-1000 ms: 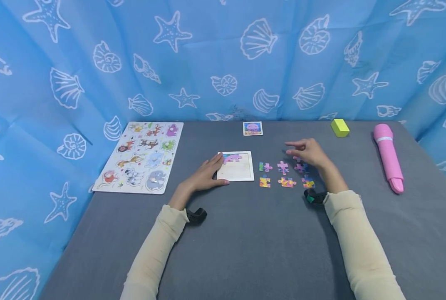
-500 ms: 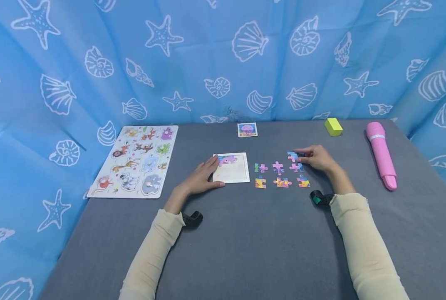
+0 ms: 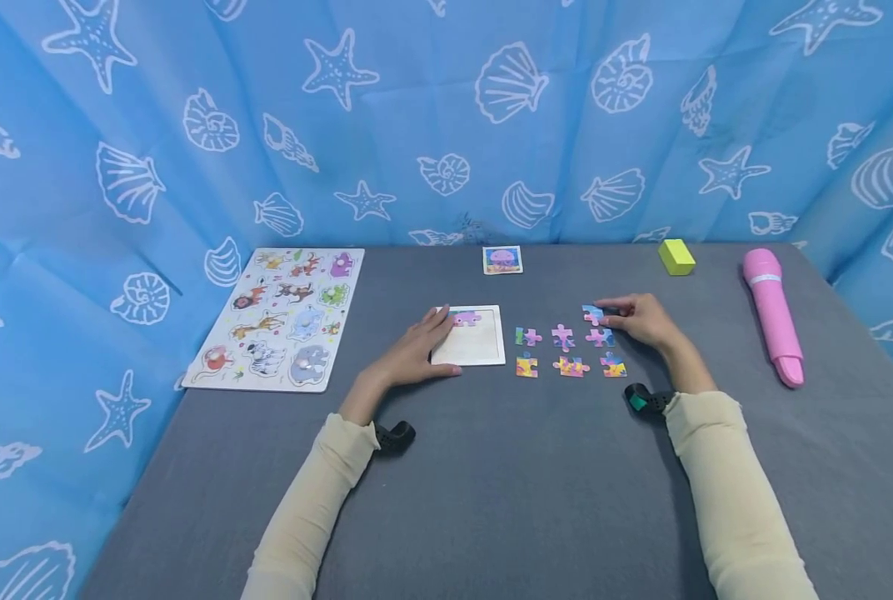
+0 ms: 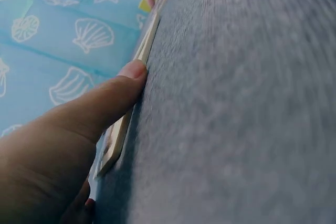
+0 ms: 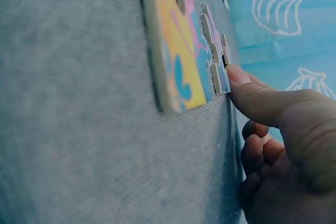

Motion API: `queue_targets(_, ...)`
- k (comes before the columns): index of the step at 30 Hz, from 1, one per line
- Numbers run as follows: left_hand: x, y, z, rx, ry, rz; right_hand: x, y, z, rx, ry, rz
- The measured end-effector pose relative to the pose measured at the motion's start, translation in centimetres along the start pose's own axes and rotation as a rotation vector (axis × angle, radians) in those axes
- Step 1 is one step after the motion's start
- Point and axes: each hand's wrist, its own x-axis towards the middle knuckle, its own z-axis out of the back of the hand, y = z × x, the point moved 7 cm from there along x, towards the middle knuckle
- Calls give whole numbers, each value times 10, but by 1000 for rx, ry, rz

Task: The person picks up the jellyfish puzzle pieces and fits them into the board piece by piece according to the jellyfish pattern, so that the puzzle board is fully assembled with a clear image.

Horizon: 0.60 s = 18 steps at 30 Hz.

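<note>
In the head view, my left hand point(image 3: 412, 350) rests at the left side of a shallow wooden puzzle tray point(image 3: 484, 346), fingers extended at its upper left and thumb by the lower edge. The left wrist view shows that thumb point(image 4: 118, 90) straight along the tray's edge. Pink and blue puzzle pieces point(image 3: 466, 317) lie in the tray's top left. My right hand point(image 3: 645, 321) pinches a blue-and-pink jigsaw piece point(image 3: 592, 314) between thumb and index finger at the table. Several loose pieces lie in rows between tray and hand, including a yellow one point(image 3: 613, 365).
A jellyfish picture card point(image 3: 502, 260) lies behind the tray. An animal peg puzzle board point(image 3: 274, 321) is at the left. A yellow-green block point(image 3: 676, 257) and a pink toy microphone point(image 3: 773, 317) are at the right. A blue shell-print curtain point(image 3: 446, 125) borders the back.
My right hand has come down from above the top-right piece, closing thumb and index finger onto it. My left hand stays at the tray. The view shifts slightly.
</note>
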Motion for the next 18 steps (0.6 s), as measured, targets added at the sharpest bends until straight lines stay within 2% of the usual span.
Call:
queue_targets(5, 3, 0, -3, 10, 8, 9, 1, -1, 0, 18, 17, -41)
queue_targets(11, 5, 0, -4, 53, 6, 7, 0, 5, 2, 56, 8, -42)
queue_targets(14, 5, 1, -4, 53, 12, 13, 2, 16, 1, 73, -8, -22)
queue_targets(18, 4, 2, -4, 49, 15, 20, 9, 43, -7, 76, -22, 38)
